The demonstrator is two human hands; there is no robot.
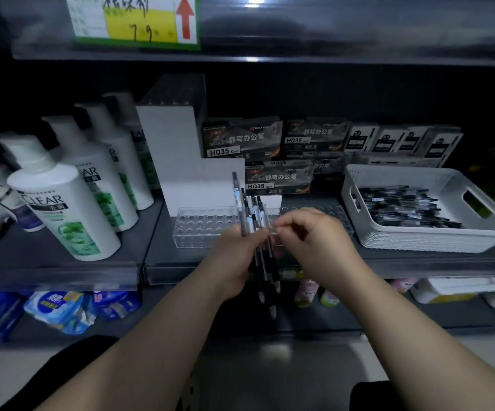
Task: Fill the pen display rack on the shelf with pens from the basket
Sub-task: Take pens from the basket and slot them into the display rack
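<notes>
Gripping a pen bundle (pixel 255 232), left hand (pixel 234 262) hovers before rack (pixel 198 229).

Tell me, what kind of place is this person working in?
Most likely a small shop or supermarket aisle. A handwritten yellow and green price sign hangs on the upper shelf, white shampoo pump bottles stand in rows, and boxed black pen packs are stacked behind the clear plastic pen rack.

Clear glossy plastic rack (pixel 198 229), white matt woven-textured plastic basket (pixel 418 241), dark matt shelf (pixel 62 256).
</notes>
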